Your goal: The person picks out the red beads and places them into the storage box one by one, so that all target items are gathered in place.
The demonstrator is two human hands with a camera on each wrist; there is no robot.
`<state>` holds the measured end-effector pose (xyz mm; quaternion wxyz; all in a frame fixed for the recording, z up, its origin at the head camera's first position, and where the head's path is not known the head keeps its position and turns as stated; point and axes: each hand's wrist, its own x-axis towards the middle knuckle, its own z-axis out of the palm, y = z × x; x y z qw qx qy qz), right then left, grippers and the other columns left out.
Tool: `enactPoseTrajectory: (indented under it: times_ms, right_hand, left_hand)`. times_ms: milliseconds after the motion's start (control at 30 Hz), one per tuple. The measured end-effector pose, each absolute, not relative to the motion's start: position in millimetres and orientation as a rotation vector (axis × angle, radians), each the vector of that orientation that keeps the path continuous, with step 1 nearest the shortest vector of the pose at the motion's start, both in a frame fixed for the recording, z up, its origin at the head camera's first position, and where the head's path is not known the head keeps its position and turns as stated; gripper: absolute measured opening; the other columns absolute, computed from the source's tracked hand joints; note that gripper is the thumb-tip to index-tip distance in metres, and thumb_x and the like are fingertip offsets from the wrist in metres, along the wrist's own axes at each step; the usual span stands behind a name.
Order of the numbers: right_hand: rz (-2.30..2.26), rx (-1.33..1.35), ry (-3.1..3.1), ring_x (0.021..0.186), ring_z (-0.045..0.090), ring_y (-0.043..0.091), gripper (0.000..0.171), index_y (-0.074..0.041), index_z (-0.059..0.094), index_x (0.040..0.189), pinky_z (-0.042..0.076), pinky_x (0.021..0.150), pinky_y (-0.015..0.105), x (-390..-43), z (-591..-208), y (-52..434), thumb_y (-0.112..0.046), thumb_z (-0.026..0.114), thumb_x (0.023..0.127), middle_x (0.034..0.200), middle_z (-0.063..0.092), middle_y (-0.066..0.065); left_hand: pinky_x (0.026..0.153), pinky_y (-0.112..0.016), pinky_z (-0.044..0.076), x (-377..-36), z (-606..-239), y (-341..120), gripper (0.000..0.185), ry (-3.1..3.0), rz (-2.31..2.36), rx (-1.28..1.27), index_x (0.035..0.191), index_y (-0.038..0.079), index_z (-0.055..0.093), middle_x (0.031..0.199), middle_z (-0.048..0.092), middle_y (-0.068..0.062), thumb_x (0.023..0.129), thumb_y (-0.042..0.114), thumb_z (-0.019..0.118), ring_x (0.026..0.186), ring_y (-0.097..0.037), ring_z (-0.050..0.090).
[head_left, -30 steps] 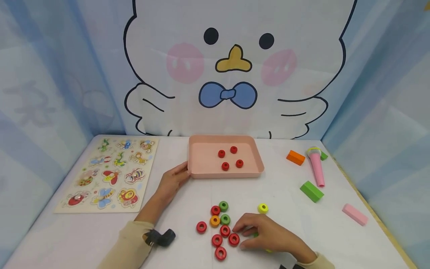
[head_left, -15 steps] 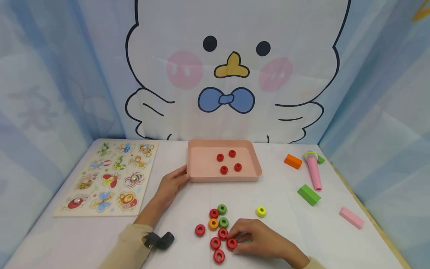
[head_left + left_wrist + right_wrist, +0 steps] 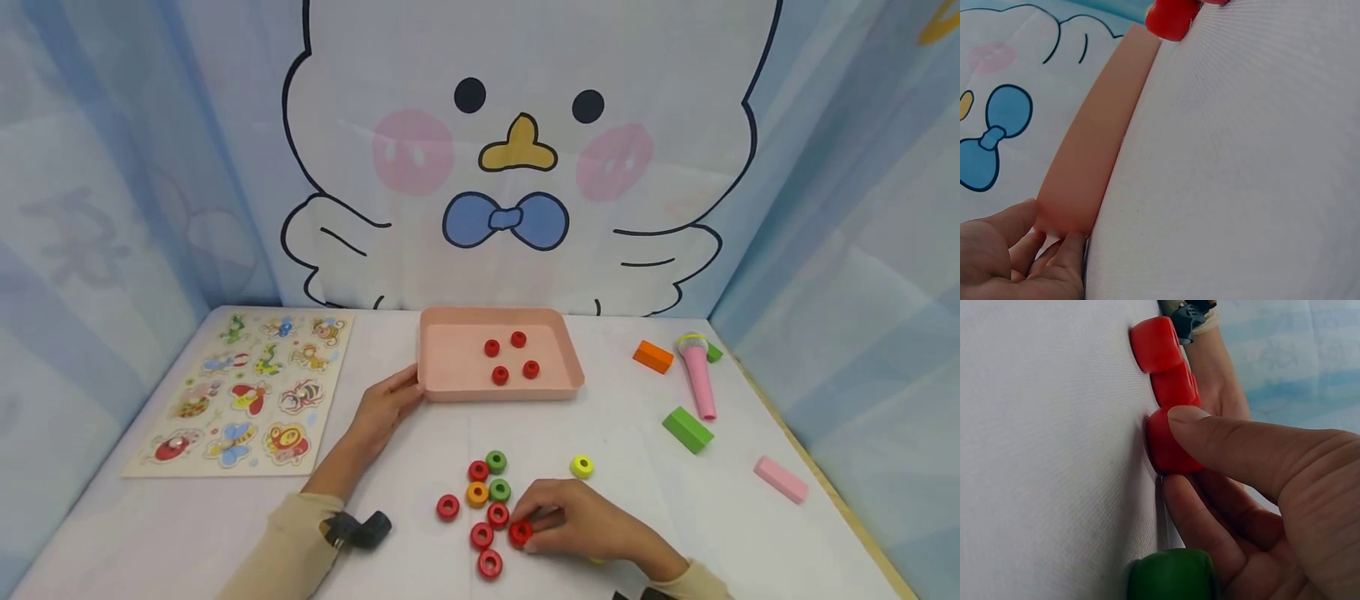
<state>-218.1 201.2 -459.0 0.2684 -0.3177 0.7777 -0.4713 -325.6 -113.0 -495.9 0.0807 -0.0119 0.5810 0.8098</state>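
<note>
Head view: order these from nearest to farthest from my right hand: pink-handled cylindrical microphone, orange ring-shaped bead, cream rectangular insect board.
Nearest to your right hand first:
1. Orange ring-shaped bead, just left of it.
2. Pink-handled cylindrical microphone, right and farther back.
3. Cream rectangular insect board, far left.

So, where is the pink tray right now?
In the head view, the pink tray stands at the back middle of the table, below the printed blue bow tie, with the left hand at its near left corner.
</note>
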Motion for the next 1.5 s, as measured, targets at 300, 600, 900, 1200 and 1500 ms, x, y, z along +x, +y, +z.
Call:
enactPoseTrajectory:
  times_ms: [300, 600, 900, 1200, 1500]
  right_hand:
    - [-1.217, -0.801, 2.112, 0.099, 0.064, 0.01, 0.022, -0.014, 0.072, 0.108, 0.055, 0.085, 0.023, -222, -456, 203, -0.012, 0.075, 0.087, 0.108, 0.066, -0.005]
    - [-1.165, -0.802, 2.151, 0.1, 0.062, 0.011, 0.022, -0.014, 0.072, 0.111, 0.054, 0.088, 0.022, -235, -452, 202, -0.013, 0.074, 0.089, 0.108, 0.066, -0.006]
    - [-1.138, -0.818, 2.254, 0.1, 0.063, 0.015, 0.025, -0.008, 0.071, 0.112, 0.055, 0.089, 0.026, -266, -427, 200, -0.01, 0.075, 0.088, 0.108, 0.066, -0.002]
    - [-1.016, -0.914, 2.405, 0.1, 0.064, 0.019, 0.03, -0.004, 0.07, 0.117, 0.057, 0.086, 0.028, -322, -399, 181, -0.011, 0.075, 0.088, 0.108, 0.068, -0.001]
    - [-0.857, -0.795, 2.585, 0.097, 0.061, 0.017, 0.03, -0.01, 0.072, 0.118, 0.056, 0.087, 0.031, -390, -393, 138, -0.012, 0.074, 0.088, 0.107, 0.067, -0.004]
  left_hand:
    - [0.105, -0.027, 0.041, -316, -501, -112, 0.053, 1.74, 2.411, -0.097, 0.148, 0.0, 0.041, 0.151, 0.04, -0.015, 0.097, 0.002, 0.057, 0.136, -0.024, 0.041]
    - [0.109, -0.034, 0.039, -314, -504, -114, 0.052, 1.744, 2.42, -0.107, 0.147, -0.001, 0.041, 0.151, 0.039, -0.018, 0.097, 0.001, 0.057, 0.137, -0.028, 0.04]
    - [0.108, -0.033, 0.039, -321, -497, -113, 0.053, 1.775, 2.411, -0.076, 0.147, 0.0, 0.041, 0.151, 0.039, -0.017, 0.097, 0.002, 0.058, 0.137, -0.027, 0.04]
    - [0.107, -0.031, 0.041, -322, -495, -109, 0.052, 1.767, 2.419, -0.082, 0.146, -0.001, 0.042, 0.15, 0.04, -0.018, 0.097, 0.002, 0.058, 0.136, -0.027, 0.041]
    - [0.108, -0.034, 0.04, -322, -497, -108, 0.051, 1.746, 2.448, -0.078, 0.145, -0.002, 0.043, 0.149, 0.041, -0.019, 0.097, 0.0, 0.058, 0.136, -0.029, 0.041]
